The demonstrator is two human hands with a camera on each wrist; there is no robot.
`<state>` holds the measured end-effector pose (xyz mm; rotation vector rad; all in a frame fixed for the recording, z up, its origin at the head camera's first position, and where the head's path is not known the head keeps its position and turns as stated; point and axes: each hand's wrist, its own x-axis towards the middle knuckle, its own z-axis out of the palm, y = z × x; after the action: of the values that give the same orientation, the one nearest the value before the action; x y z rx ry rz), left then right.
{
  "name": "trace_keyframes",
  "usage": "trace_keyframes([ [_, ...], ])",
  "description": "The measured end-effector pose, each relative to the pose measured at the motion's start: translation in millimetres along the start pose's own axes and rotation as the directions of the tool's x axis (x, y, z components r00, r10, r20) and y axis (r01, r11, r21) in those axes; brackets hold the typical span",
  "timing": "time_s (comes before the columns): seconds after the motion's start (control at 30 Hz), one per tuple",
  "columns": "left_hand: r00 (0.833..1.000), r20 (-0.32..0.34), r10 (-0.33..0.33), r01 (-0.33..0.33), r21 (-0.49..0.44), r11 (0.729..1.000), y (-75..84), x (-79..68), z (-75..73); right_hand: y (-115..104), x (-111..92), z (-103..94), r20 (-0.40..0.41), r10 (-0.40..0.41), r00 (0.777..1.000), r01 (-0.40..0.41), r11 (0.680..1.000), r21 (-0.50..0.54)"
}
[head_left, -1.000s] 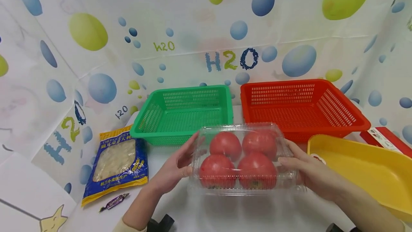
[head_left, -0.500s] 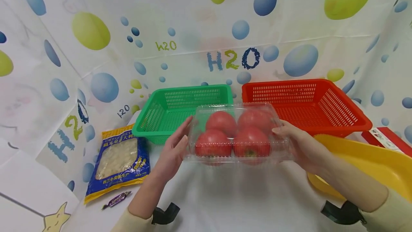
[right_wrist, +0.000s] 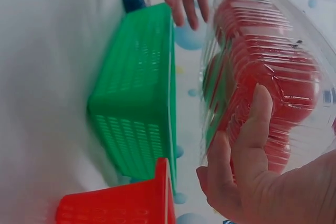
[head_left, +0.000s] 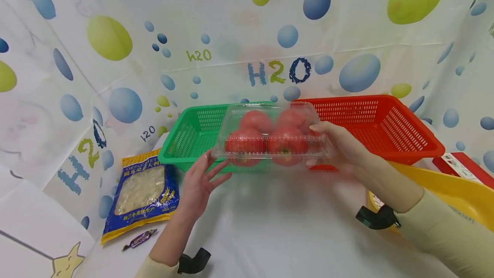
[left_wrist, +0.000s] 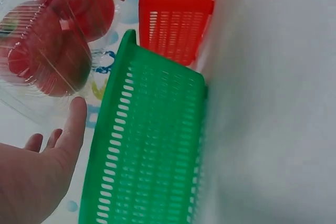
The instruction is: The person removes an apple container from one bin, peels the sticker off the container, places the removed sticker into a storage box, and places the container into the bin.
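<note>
A clear plastic clamshell box (head_left: 247, 155) with several large red tomatoes (head_left: 287, 140) inside is held up off the table. Its near side faces me, and behind it lie the front parts of the two baskets. My right hand (head_left: 345, 147) grips the box's right end, thumb on the lid and fingers beneath, as the right wrist view also shows. At the left end, my left hand (head_left: 197, 188) has its fingers spread and mostly straight. Its index fingertip is at the box's edge in the left wrist view; whether it touches I cannot tell.
A green basket (head_left: 185, 145) and a red basket (head_left: 386, 154) stand side by side at the back. A yellow tray (head_left: 455, 196) sits right, beside a red box (head_left: 463, 167). On the left lie a blue pasta bag (head_left: 143, 192) and a wrapped candy (head_left: 140, 240).
The box of tomatoes has moved away from me and slightly left, now in front of the green basket. My left hand's fingers have spread off its side; the right hand still grips it.
</note>
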<state>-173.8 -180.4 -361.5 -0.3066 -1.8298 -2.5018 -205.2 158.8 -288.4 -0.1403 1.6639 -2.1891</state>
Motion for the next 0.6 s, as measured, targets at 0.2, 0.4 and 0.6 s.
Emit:
trace_keyframes([
  [0.2,0.996,-0.052,-0.076,0.076,-0.016,0.997,-5.7,-4.4,-11.0,-1.9,21.8,5.3,-0.003,-0.037,0.999,0.037,0.999,0.002],
  [0.4,0.981,-0.115,-0.153,0.153,-0.008,0.988,-15.5,-5.2,-26.1,-1.2,41.5,9.9,-0.032,-0.036,0.999,0.037,0.999,0.03],
  [0.6,0.941,-0.245,-0.232,0.203,-0.141,0.969,-22.3,-0.1,-41.6,-5.4,63.4,15.4,-0.096,-0.022,0.995,0.022,1.0,0.005],
])
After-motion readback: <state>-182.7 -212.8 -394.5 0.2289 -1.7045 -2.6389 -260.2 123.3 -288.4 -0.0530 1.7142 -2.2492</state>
